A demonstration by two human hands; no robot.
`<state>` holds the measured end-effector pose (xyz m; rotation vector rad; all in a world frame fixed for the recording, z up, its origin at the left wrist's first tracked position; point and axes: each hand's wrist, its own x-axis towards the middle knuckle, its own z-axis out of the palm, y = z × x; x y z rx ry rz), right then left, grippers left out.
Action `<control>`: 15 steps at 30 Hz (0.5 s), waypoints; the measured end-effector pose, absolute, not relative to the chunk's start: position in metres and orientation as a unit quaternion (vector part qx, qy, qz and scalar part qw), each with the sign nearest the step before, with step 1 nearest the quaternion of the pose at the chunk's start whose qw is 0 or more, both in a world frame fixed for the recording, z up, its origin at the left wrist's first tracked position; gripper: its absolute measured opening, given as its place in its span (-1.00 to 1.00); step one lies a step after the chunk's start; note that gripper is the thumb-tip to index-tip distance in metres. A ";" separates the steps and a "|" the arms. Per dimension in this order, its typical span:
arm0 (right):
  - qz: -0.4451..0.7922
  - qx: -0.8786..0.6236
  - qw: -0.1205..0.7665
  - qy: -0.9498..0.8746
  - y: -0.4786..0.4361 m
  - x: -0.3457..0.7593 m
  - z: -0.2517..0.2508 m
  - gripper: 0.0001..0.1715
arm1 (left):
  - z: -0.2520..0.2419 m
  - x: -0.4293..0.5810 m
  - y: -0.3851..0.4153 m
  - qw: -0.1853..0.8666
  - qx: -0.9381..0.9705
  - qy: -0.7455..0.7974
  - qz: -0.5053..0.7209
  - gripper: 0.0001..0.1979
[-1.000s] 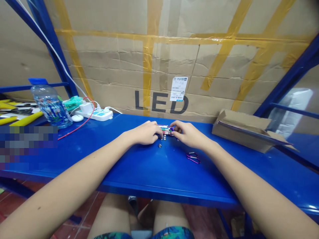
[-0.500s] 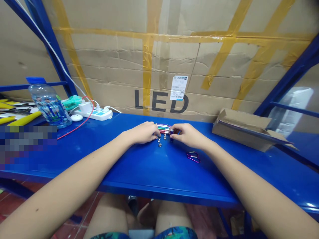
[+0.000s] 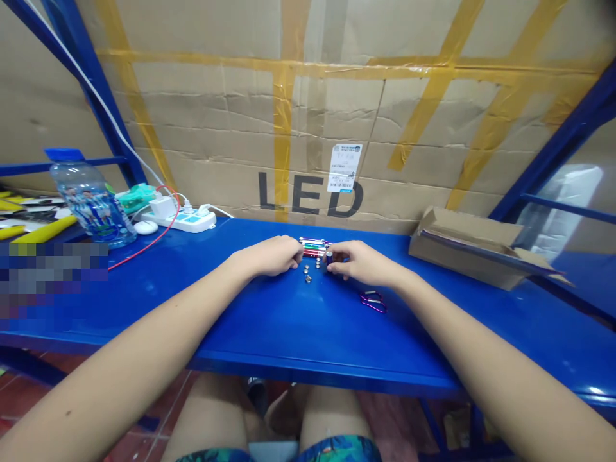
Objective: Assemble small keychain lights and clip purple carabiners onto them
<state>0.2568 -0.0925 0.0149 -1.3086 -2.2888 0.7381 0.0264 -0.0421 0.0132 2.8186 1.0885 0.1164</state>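
Observation:
My right hand [image 3: 359,262] pinches a short dark blue-purple cylinder [image 3: 329,258] with a pale top, upright at table height. Left of it, my left hand [image 3: 279,255] rests with its fingers curled and pressed together; whatever lies inside them is hidden. Between the hands lie several small round silver pieces [image 3: 307,274], like button cells, in two short rows. Just behind them is a row of slim metallic tubes [image 3: 314,249] in silver, green, blue and red, partly covered by my right fingers. Purple carabiners [image 3: 373,301] lie nearer me, below my right hand.
The blue table [image 3: 289,327] backs onto a large taped cardboard sheet [image 3: 216,128]. An open cardboard box [image 3: 462,253] stands at right. At left are a bottle [image 3: 94,205], a power strip [image 3: 192,220] with plugs, and a red cable [image 3: 154,242].
My left fingers have drawn back leftward from the silver pieces and curled in; fewer pieces show in the left row. My right hand has tilted the cylinder slightly and shifted it a little left.

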 end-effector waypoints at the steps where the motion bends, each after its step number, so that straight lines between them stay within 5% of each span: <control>1: 0.264 -0.468 0.199 -0.820 -0.093 0.257 0.015 -0.93 | 0.013 0.026 -0.042 0.057 0.930 0.361 0.036 -0.90; 9: 0.308 -0.471 0.210 -0.800 -0.097 0.254 0.016 -0.91 | 0.024 0.030 -0.055 0.064 0.909 0.412 0.024 -0.94; 15: 0.332 -0.463 0.223 -0.791 -0.091 0.257 0.012 -0.84 | 0.027 0.044 -0.068 0.043 0.911 0.344 0.222 -0.85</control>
